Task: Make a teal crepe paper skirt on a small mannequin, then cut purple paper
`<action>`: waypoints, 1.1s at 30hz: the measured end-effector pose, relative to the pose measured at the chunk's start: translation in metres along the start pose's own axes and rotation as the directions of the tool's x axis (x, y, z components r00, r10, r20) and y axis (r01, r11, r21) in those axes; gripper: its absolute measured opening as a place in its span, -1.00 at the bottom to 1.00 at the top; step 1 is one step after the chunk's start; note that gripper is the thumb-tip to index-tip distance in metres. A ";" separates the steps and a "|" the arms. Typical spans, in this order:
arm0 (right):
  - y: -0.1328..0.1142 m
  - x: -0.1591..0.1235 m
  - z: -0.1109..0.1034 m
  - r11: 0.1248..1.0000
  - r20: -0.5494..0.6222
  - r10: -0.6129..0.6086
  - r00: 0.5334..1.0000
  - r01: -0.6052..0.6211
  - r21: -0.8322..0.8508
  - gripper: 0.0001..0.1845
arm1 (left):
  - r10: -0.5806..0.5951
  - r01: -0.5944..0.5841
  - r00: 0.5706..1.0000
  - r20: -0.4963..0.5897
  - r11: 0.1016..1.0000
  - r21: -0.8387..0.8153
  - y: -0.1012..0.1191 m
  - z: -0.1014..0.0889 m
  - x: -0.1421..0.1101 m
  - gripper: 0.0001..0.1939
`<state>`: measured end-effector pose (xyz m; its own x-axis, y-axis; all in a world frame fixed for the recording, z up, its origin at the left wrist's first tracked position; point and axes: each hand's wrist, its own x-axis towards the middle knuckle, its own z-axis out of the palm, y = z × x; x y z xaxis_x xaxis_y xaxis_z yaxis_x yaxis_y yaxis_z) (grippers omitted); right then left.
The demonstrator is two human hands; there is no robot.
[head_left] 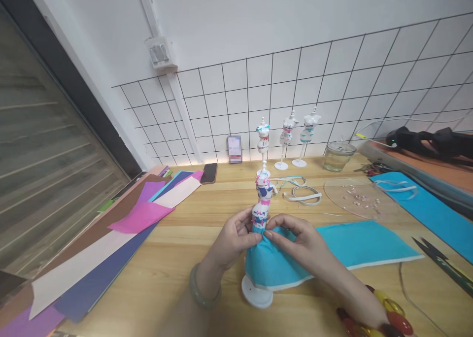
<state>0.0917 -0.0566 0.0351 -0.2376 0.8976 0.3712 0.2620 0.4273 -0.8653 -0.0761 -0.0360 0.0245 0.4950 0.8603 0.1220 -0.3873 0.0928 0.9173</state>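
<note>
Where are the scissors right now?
In the head view, the scissors lie on the table at the far right, just below the long blue strip.

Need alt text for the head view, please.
Two hands, left and right, gather blue fabric around the waist of a small decorated dress form on a wooden table. Three similar forms stand behind; colored sheets lie left, scissors right.

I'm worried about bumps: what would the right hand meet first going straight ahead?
The right hand has its fingertips at the blue cloth, so that comes first; the small mannequin or left hand is probably next, depth being unclear.
</note>
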 end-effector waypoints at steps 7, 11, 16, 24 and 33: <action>0.003 0.001 0.000 1.000 -0.024 0.008 1.000 -0.009 -0.018 -0.89 | -0.007 0.007 1.000 0.011 1.000 -0.003 0.002 0.003 -0.001 -0.39; 0.005 0.001 -0.001 1.000 -0.028 0.012 1.000 -0.012 -0.019 -0.87 | -0.019 0.019 1.000 0.021 1.000 0.001 0.005 0.006 -0.002 -0.45; 0.002 0.001 0.002 0.999 -0.062 0.020 0.998 -0.021 -0.030 -0.89 | 0.025 -0.023 0.999 -0.030 0.998 0.066 0.004 0.010 -0.001 -0.58; 0.006 0.000 0.003 0.960 -0.148 -0.198 0.969 0.160 -0.231 -0.89 | 0.008 0.002 0.990 -0.138 0.997 0.072 0.002 0.004 0.002 -0.62; -0.003 -0.012 0.017 0.577 0.278 -0.524 0.805 0.575 -0.580 -0.67 | 0.021 -0.043 0.948 -0.317 0.997 -0.062 0.001 -0.007 0.010 -0.74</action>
<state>0.0777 -0.0700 0.0274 -0.5885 0.4686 0.6589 0.5568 0.8258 -0.0901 -0.0765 -0.0237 0.0239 0.2150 0.9765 0.0149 -0.4560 0.0869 0.8857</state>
